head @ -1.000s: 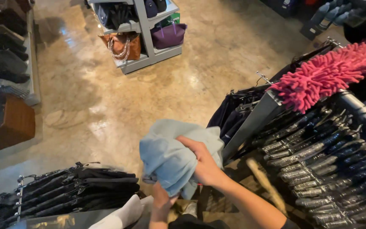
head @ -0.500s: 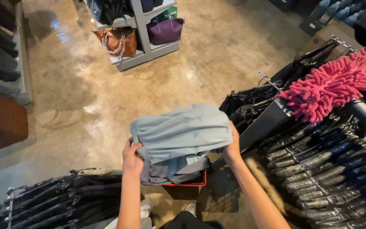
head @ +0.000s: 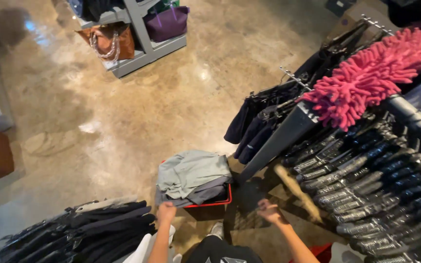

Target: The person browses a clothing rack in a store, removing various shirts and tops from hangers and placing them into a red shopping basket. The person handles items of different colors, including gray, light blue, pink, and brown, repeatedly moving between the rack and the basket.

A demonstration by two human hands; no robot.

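Observation:
A folded grey-green garment point(head: 191, 173) lies on top of a pile of grey clothes in a red basket point(head: 219, 202) on the floor. My left hand point(head: 166, 212) hangs just below the pile's front edge, fingers curled, holding nothing. My right hand point(head: 270, 212) is to the right of the basket, fingers loosely spread and empty. Neither hand touches the garment.
A rack of dark clothes on hangers point(head: 376, 185) fills the right side, with a pink fluffy duster point(head: 371, 73) on top. Another rack of dark garments point(head: 88, 229) stands at lower left. A grey shelf with a brown bag point(head: 108, 44) and a purple bag point(head: 166, 22) stands at the back.
Both hands held the folded garment up in front of me. It now lies on the pile in the basket, and both hands have let go and drawn back.

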